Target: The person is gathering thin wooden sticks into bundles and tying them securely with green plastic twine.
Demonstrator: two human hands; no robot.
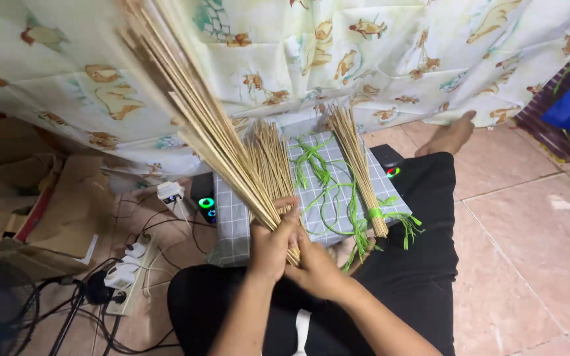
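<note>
- Bamboo-coloured thin sticks, a long bundle (192,105), held up at a slant from the hands toward the upper left, top end running past the frame edge.
- Left hand (272,247) wrapped tight round the bundle's lower end, fingers curled closed on it.
- Right hand (315,267) pressed against the left from the right side, fingers closed round the same bundle base; both hands touching.
- Just beyond the hands: grey checked cloth (232,217) over a low box on the floor, with a loose stick pile (273,165) on it, close behind the held bundle.
- Right of the hands: tied stick bundle (361,171) bound with a green strip, lying on the cloth; loose green strips (321,191) between it and the pile.
- Left of the hands: power strip with plugs (123,273), cables, cardboard (54,198); crowded.
- Far right: open tiled floor (529,231).
- Ahead: patterned curtain (397,59) closes off the space.
</note>
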